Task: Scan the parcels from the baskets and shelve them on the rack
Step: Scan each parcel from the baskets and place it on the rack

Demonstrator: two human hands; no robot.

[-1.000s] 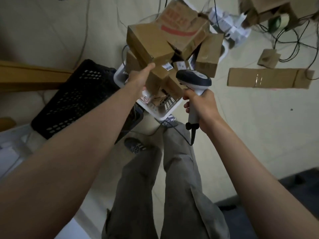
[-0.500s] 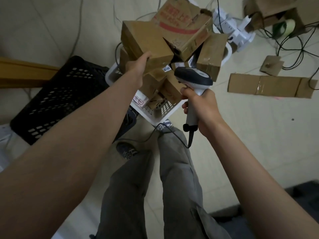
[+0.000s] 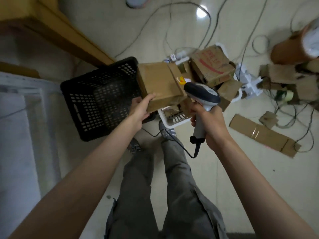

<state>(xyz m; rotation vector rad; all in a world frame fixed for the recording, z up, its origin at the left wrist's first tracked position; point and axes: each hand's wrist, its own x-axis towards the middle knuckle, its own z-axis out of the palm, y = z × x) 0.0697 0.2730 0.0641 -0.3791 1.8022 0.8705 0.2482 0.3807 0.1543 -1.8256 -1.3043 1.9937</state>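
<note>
So the person's got one parcel (image 3: 159, 85) lifted out, a plain brown cardboard box. The left hand (image 3: 140, 110) has its grip on the box's near corner, thumb on top and the fingers tucked underneath, and it hangs in the air over the gap between the two baskets. The right hand (image 3: 209, 121) is wrapped tight round the handle of the scanner (image 3: 201, 94), whose head sits just beside the box's right edge. Whether the beam is actually on a label, can't tell; there's a yellow-and-white sticker (image 3: 182, 81) near that edge, but it's too blurry to read.

Progress-wise this looks like early-to-middle days. The black basket (image 3: 82, 94) on the floor to the left looks empty as far as its mesh shows. The white basket (image 3: 172, 122) right in front of the person's feet is piled up with cardboard parcels, including a bigger one with red print (image 3: 213, 66) leaning along its far side. So plenty left to scan there.

The rack is probably the pale frame (image 3: 22, 87) at the left edge of view, but no shelf contents are visible, so how many are already shelved is anyone's guess.

Best read: this box is at the scan step and isn't shelved yet. Floor's also a mess of cables (image 3: 205, 19) and flattened cardboard (image 3: 262, 137) on the right, which looks like a trip hazard honestly.
</note>
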